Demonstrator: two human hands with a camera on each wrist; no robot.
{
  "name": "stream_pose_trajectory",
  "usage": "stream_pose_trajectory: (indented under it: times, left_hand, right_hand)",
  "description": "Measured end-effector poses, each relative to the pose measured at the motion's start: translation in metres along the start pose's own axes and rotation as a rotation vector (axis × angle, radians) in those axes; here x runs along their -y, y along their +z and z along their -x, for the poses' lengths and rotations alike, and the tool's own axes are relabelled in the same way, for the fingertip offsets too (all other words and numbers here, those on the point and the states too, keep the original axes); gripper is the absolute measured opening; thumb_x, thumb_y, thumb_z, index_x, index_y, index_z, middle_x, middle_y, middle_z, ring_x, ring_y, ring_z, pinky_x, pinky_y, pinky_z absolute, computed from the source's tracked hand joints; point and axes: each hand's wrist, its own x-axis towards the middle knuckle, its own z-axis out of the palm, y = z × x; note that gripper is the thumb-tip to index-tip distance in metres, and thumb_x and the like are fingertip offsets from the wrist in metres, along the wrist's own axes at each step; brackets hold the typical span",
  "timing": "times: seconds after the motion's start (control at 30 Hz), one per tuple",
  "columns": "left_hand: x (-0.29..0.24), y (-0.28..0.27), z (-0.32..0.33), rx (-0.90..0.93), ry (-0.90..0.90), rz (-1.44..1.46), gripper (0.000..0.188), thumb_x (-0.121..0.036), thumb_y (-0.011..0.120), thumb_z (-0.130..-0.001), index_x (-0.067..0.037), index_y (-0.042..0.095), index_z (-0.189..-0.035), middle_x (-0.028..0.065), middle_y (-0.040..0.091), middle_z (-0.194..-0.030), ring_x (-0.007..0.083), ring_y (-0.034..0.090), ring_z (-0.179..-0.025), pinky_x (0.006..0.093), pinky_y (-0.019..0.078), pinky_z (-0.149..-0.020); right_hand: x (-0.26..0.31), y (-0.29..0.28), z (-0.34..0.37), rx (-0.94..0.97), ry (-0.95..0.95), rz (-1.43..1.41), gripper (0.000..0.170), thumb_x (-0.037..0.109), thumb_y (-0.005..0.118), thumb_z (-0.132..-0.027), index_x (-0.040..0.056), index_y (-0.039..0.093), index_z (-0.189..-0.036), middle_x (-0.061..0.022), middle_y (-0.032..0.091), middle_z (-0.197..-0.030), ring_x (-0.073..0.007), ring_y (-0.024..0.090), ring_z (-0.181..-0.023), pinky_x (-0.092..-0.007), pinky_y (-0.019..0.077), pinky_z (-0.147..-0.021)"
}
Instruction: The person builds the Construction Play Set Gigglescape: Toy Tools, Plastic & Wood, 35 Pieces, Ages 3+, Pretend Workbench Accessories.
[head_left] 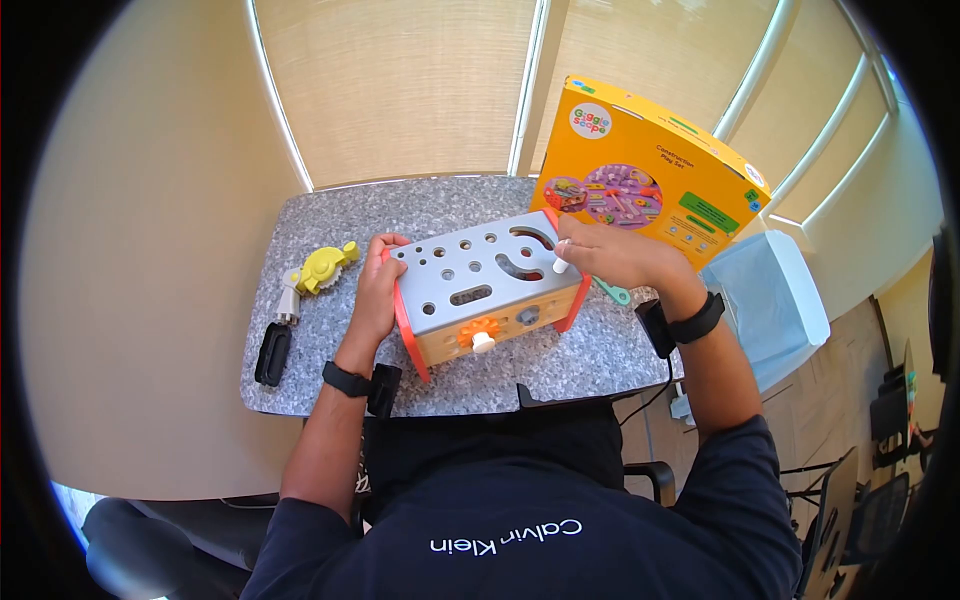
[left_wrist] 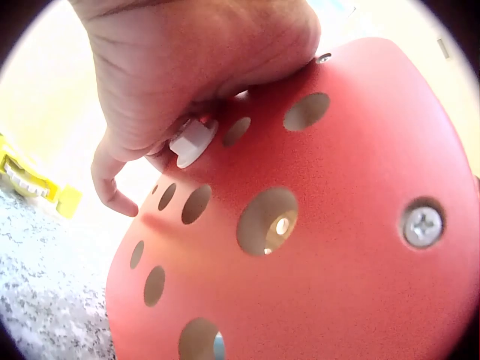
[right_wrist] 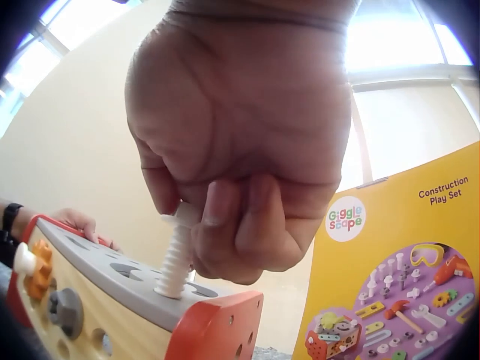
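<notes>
A toy workbench with a grey perforated top (head_left: 450, 285) and red end panels stands on the table. My left hand (head_left: 375, 295) grips its left end; in the left wrist view the hand (left_wrist: 202, 67) lies over the red panel (left_wrist: 337, 247), beside a white bolt head (left_wrist: 193, 142). At the right end, my right hand (head_left: 625, 255) pinches a white bolt (head_left: 561, 265). The right wrist view shows this hand (right_wrist: 240, 142) with its fingers at the head of the threaded bolt (right_wrist: 175, 262), which stands upright in the grey top.
An orange gear (head_left: 478, 331) and a grey nut (head_left: 528, 315) are on the workbench's front. A yellow box (head_left: 650, 170) stands behind at the right. Yellow goggles or a similar toy (head_left: 325, 268) and a black tray (head_left: 272, 354) lie left. A lined bin (head_left: 770, 300) stands right.
</notes>
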Motion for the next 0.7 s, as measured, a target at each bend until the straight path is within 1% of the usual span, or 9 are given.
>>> stream_pose_trajectory:
  times: [0.03, 0.17, 0.23, 0.33, 0.53, 0.57, 0.63, 0.67, 0.7]
  left_hand:
    - [0.0, 0.0, 0.0, -0.003, 0.002, -0.013, 0.033, -0.011, 0.044, -0.089, -0.003, 0.05, -0.121, 0.0075, 0.057, -0.102, 0.0115, 0.052, -0.088, 0.027, 0.0462, -0.081]
    - [0.001, -0.001, 0.0, -0.003, 0.0, -0.019, 0.033, -0.011, 0.044, -0.089, -0.003, 0.05, -0.12, 0.0075, 0.056, -0.102, 0.0115, 0.052, -0.089, 0.0268, 0.0461, -0.081]
    - [0.003, -0.002, -0.001, -0.002, 0.004, -0.017, 0.033, -0.011, 0.044, -0.089, -0.003, 0.05, -0.12, 0.0075, 0.056, -0.102, 0.0115, 0.052, -0.089, 0.0267, 0.0461, -0.081]
    - [0.002, -0.001, 0.0, -0.004, 0.003, -0.019, 0.033, -0.011, 0.044, -0.089, -0.003, 0.05, -0.12, 0.0076, 0.056, -0.103, 0.0114, 0.052, -0.089, 0.0267, 0.046, -0.081]
    - [0.002, -0.001, 0.0, -0.004, 0.013, -0.021, 0.032, -0.011, 0.044, -0.089, -0.003, 0.05, -0.119, 0.0076, 0.056, -0.102, 0.0114, 0.052, -0.089, 0.0266, 0.046, -0.081]
    - [0.001, -0.001, 0.0, -0.006, 0.017, -0.028, 0.032, -0.012, 0.044, -0.089, -0.003, 0.05, -0.119, 0.0075, 0.056, -0.101, 0.0113, 0.052, -0.088, 0.0265, 0.0459, -0.081]
    - [-0.001, 0.0, 0.001, -0.008, 0.009, -0.027, 0.031, -0.012, 0.044, -0.089, -0.003, 0.051, -0.119, 0.0072, 0.056, -0.1, 0.0113, 0.052, -0.088, 0.0265, 0.0458, -0.08]
    - [-0.002, 0.001, 0.002, -0.01, 0.004, -0.027, 0.031, -0.012, 0.045, -0.089, -0.002, 0.051, -0.118, 0.007, 0.055, -0.1, 0.0113, 0.052, -0.088, 0.0265, 0.0457, -0.08]
    - [-0.002, 0.001, 0.002, -0.01, 0.004, -0.027, 0.031, -0.012, 0.045, -0.089, -0.002, 0.051, -0.118, 0.007, 0.055, -0.1, 0.0113, 0.052, -0.088, 0.0265, 0.0457, -0.08]
  right_hand:
    - [0.003, -0.002, 0.0, 0.046, 0.032, -0.009, 0.045, 0.04, 0.035, -0.107, -0.0001, 0.052, -0.118, -0.0258, 0.066, -0.112, -0.0407, 0.063, -0.105, -0.0467, 0.047, -0.093]
    - [0.016, -0.007, 0.002, 0.038, 0.095, 0.008, 0.047, 0.043, 0.035, -0.107, 0.0012, 0.053, -0.118, -0.0257, 0.067, -0.109, -0.0407, 0.065, -0.104, -0.0474, 0.0479, -0.092]
    - [0.019, -0.011, 0.0, 0.069, 0.179, 0.141, 0.046, 0.041, 0.035, -0.109, 0.0033, 0.048, -0.133, -0.0242, 0.066, -0.118, -0.0399, 0.063, -0.108, -0.046, 0.0479, -0.094]
    - [0.023, -0.009, 0.005, 0.019, 0.102, 0.043, 0.047, 0.041, 0.034, -0.109, 0.0032, 0.047, -0.134, -0.0252, 0.065, -0.119, -0.0417, 0.063, -0.107, -0.0477, 0.0475, -0.095]
    - [0.006, 0.0, 0.001, 0.025, -0.043, 0.108, 0.046, 0.041, 0.034, -0.108, 0.0026, 0.049, -0.127, -0.0262, 0.065, -0.113, -0.0425, 0.062, -0.104, -0.0497, 0.0465, -0.093]
    - [0.002, 0.004, -0.001, 0.026, -0.042, 0.107, 0.046, 0.041, 0.034, -0.108, 0.0026, 0.049, -0.127, -0.0262, 0.065, -0.113, -0.0425, 0.062, -0.104, -0.0497, 0.0465, -0.093]
    - [0.003, 0.007, -0.002, -0.107, -0.062, 0.071, 0.052, 0.044, 0.035, -0.105, -0.0008, 0.052, -0.126, -0.0291, 0.067, -0.108, -0.0416, 0.066, -0.098, -0.0498, 0.0489, -0.087]
    - [0.009, 0.003, -0.001, -0.107, -0.061, 0.071, 0.052, 0.044, 0.035, -0.105, -0.0008, 0.052, -0.126, -0.0291, 0.067, -0.108, -0.0416, 0.066, -0.098, -0.0498, 0.0489, -0.087]
    - [0.015, -0.004, 0.001, -0.01, 0.027, 0.095, 0.049, 0.044, 0.035, -0.107, 0.0009, 0.05, -0.125, -0.0267, 0.066, -0.108, -0.0415, 0.065, -0.099, -0.048, 0.0483, -0.087]
